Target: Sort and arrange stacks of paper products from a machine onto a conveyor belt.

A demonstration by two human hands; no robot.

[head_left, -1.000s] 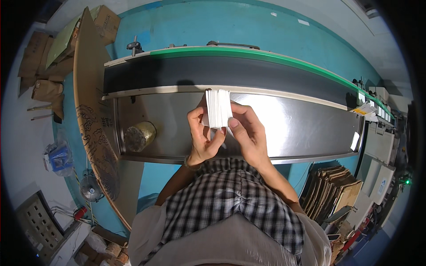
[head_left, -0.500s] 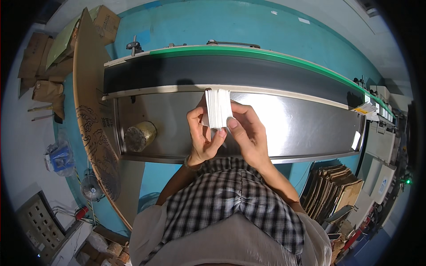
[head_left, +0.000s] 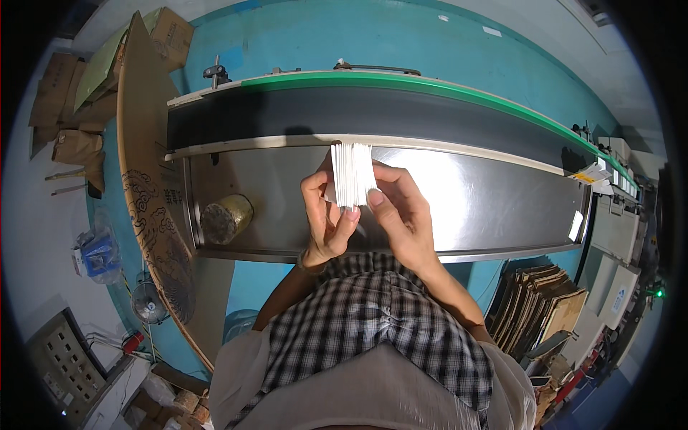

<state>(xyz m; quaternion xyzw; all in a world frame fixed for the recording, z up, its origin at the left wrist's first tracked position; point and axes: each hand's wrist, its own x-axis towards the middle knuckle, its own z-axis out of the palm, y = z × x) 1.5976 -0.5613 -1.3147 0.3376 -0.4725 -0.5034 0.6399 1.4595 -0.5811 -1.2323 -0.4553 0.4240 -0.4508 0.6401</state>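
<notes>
Between my two hands, above the steel tray table (head_left: 466,208), is a stack of thin white folded cards or flat cartons (head_left: 351,174), edges facing up. My left hand (head_left: 330,215) closes around its left side, the thumb pressed at the near lower edge. Against the right side, my right hand (head_left: 401,211) grips with its thumb on the near right corner and its fingers behind. The far side of the stack and several fingertips are hidden.
A dark conveyor belt (head_left: 301,118) with a green edge runs beyond the table. On the table's left lies a roll of yellowish tape (head_left: 228,217). A tall cardboard sheet (head_left: 147,179) stands at the left. Flattened cardboard (head_left: 534,308) is stacked at the lower right.
My left thumb has shifted slightly left along the near edge of the stack. Both hands keep their hold in nearly the same place.
</notes>
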